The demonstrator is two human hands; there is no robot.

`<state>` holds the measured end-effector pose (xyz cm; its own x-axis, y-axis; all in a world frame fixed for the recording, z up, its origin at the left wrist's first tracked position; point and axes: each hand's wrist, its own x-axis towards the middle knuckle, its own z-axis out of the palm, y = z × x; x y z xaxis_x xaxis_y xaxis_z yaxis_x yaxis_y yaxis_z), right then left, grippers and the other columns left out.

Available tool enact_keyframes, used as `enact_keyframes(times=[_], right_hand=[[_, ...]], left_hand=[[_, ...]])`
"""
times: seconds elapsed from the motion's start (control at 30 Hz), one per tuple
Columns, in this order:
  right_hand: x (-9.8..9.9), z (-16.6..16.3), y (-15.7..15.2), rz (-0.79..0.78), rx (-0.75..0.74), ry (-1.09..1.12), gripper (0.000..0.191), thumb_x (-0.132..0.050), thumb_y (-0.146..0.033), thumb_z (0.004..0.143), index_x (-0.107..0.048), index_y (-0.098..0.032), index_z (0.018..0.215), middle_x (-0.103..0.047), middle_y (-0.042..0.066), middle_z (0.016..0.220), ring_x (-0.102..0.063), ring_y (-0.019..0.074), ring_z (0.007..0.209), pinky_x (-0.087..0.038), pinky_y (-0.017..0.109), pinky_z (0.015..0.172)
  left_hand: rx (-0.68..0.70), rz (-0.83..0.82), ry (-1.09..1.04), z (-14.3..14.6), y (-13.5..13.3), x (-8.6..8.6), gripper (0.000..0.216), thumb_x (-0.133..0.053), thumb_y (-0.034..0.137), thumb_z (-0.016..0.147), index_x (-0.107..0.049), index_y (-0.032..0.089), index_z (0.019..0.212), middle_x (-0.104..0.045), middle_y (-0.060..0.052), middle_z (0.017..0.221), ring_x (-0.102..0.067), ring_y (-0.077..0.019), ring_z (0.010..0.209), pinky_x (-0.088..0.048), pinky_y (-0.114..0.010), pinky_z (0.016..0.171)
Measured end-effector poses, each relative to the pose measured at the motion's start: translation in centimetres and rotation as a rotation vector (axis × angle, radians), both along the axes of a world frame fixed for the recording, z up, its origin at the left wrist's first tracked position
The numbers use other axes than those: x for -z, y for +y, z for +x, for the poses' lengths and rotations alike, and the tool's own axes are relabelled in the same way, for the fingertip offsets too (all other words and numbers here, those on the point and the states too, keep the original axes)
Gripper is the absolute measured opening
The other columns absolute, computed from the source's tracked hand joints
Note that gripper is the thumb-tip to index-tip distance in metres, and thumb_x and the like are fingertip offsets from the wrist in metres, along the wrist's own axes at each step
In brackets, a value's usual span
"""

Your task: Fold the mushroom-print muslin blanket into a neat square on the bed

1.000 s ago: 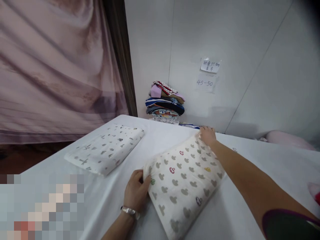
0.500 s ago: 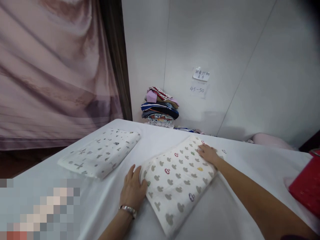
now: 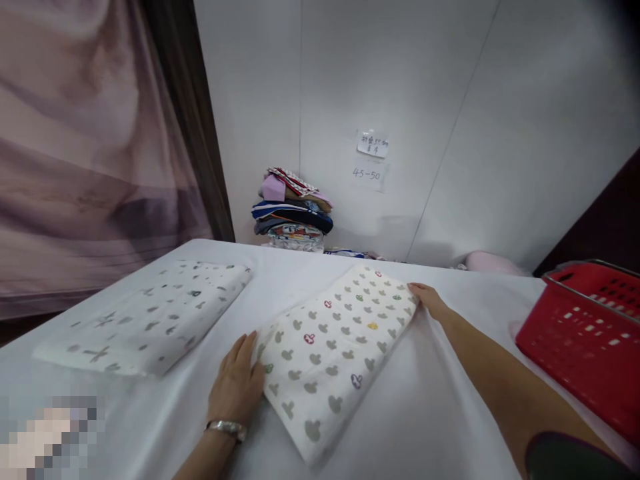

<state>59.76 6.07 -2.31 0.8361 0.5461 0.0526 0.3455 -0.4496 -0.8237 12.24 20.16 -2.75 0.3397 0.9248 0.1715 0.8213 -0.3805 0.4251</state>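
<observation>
A folded white cloth (image 3: 325, 353) printed with grey mushroom-like shapes and a few coloured ones lies slantwise on the white-covered table. My left hand (image 3: 237, 380), with a silver bracelet on its wrist, rests at the cloth's left edge. Its fingers are stretched out and the thumb touches the border. At the far right corner, my right hand (image 3: 427, 300) has its fingertips closed on the cloth's edge; its thumb is hard to see. Another folded white cloth (image 3: 165, 307) with small dark prints lies to the left, apart from both hands.
A red perforated basket (image 3: 585, 340) with a metal handle stands at the right. Stacked folded fabrics (image 3: 295, 213) rise behind the table (image 3: 285, 273) against the wall. A curtain (image 3: 100, 167) hangs at left. Pixelation covers the lower left corner.
My right hand has gone from lying flat on the cloth to its far right corner, where the edge now lies straighter. The view has swung right, showing more of the red basket.
</observation>
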Motion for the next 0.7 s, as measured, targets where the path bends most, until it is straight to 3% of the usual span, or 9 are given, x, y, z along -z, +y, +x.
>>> enact_keyframes(times=[0.23,0.33,0.47,0.6,0.7], right_hand=[[0.4,1.8,0.0,0.088,-0.008,0.054,0.047,-0.062,-0.036,0.063,-0.064,-0.013,0.104,-0.068,0.008,0.089,-0.062,0.0191,0.078,-0.048,0.027,0.066],[0.6,2.1,0.2,0.025,0.036,-0.037,0.047,-0.063,-0.037,0.062,-0.063,-0.014,0.103,-0.066,0.008,0.091,-0.061,0.0202,0.080,-0.046,0.029,0.070],[0.7,1.5,0.5,-0.118,0.053,-0.165,0.032,-0.064,-0.031,0.061,-0.067,-0.016,0.090,-0.066,0.008,0.092,-0.058,0.0252,0.091,-0.042,0.035,0.081],[-1.1,-0.6,0.7,-0.191,0.049,-0.288,0.037,-0.059,-0.030,0.068,-0.063,-0.017,0.102,-0.062,0.012,0.109,-0.050,0.0295,0.109,-0.034,0.043,0.093],[-2.8,-5.0,0.5,-0.152,-0.082,-0.472,0.039,-0.050,-0.033,0.078,-0.057,-0.019,0.114,-0.049,0.010,0.129,-0.037,0.0260,0.124,-0.023,0.043,0.103]], left_hand=[[0.010,0.018,0.025,0.1,0.0,-0.2,0.049,-0.038,0.023,0.081,-0.041,0.018,0.130,-0.042,-0.007,0.135,-0.041,-0.0240,0.121,-0.034,-0.038,0.103],[0.009,0.015,0.045,0.1,-0.1,-0.3,0.050,-0.037,0.023,0.081,-0.040,0.017,0.131,-0.042,-0.007,0.135,-0.040,-0.0235,0.122,-0.034,-0.037,0.103],[0.018,0.015,0.054,0.1,-0.1,-0.3,0.051,-0.036,0.022,0.081,-0.040,0.016,0.131,-0.042,-0.007,0.135,-0.040,-0.0234,0.122,-0.034,-0.037,0.103],[0.007,0.024,0.043,0.2,-0.2,-0.3,0.050,-0.037,0.022,0.080,-0.040,0.016,0.130,-0.042,-0.008,0.135,-0.040,-0.0236,0.122,-0.034,-0.037,0.103],[-0.008,0.035,0.030,0.2,-0.4,-0.2,0.051,-0.040,0.022,0.079,-0.041,0.016,0.130,-0.041,-0.009,0.135,-0.041,-0.0244,0.121,-0.036,-0.038,0.101]])
